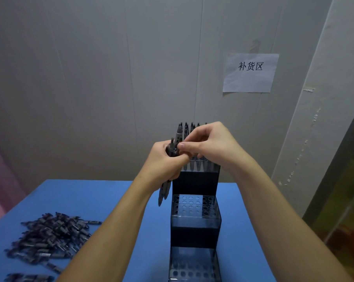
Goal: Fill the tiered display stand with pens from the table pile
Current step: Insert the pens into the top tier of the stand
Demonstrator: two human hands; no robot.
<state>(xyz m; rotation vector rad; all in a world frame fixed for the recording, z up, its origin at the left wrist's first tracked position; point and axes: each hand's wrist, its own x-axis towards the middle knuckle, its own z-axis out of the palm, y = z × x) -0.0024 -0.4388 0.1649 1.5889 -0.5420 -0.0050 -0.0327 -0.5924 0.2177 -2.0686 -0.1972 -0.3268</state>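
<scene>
Above the stand (195, 218), left hand (164, 161) grips a pen bundle (172, 149); right hand (208, 141) pinches one pen (179, 135).

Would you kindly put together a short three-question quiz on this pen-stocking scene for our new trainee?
1. True or false: the middle tier of the display stand already holds pens.
2. Which hand grips the bundle of pens: A) left hand B) right hand?
3. On which side of the stand does the pen pile lie on the blue table?

Key: 1 false, only the top tier does; 2 A; 3 left.
</scene>
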